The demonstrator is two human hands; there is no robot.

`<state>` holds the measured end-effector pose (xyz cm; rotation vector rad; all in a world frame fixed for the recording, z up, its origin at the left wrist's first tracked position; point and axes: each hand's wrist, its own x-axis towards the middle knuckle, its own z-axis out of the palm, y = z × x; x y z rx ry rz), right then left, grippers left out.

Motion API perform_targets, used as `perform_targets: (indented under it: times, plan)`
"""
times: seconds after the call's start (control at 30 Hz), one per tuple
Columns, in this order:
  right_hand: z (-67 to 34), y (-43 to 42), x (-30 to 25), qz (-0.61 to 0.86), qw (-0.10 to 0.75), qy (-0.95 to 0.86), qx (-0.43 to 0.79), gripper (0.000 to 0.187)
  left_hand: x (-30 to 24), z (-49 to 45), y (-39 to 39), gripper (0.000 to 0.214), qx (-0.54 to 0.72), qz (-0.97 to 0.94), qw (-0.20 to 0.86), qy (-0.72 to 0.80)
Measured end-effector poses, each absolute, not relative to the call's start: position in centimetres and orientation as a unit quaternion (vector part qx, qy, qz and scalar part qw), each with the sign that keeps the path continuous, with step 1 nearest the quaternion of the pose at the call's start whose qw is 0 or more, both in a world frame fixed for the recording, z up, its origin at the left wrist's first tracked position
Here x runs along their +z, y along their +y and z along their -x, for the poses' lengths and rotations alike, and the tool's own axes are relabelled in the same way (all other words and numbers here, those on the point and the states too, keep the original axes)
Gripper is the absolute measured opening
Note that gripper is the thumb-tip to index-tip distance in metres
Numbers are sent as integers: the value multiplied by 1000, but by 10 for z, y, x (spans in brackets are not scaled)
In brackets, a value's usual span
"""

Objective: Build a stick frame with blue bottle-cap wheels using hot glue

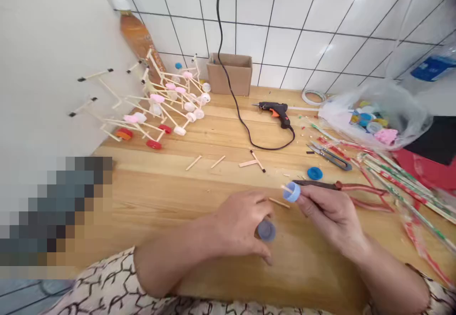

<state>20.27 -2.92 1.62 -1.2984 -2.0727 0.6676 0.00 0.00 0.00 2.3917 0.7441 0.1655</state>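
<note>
My left hand is curled over the wooden table, its fingers closed on a blue bottle cap and on the near end of a thin wooden stick. My right hand pinches a second, lighter blue bottle cap by its rim, and a short stick tip pokes out of that cap to the left. The two hands sit close together near the table's front edge. A loose blue cap lies just beyond my right hand.
A black hot glue gun with its cord lies mid-table. Stick-and-cap models stand at the back left beside a cardboard box. Red-handled pliers, scissors, wrapped chopsticks and a plastic bag of caps crowd the right. Short sticks are scattered.
</note>
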Motion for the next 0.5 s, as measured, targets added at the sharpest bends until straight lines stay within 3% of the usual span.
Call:
perform_targets:
  times: [0.13,0.27,0.5]
  plan:
    - [-203,-30,13,483,286,-787,255,21,-2,1,-3,40,54,-913,315,252]
    - [-203,-31,12,465,273,-798,268,20,0,2,-5,19,103,-870,391,283]
    - [-199,-33,21,409,282,-830,252,16,11,3,1,26,206,-749,498,385]
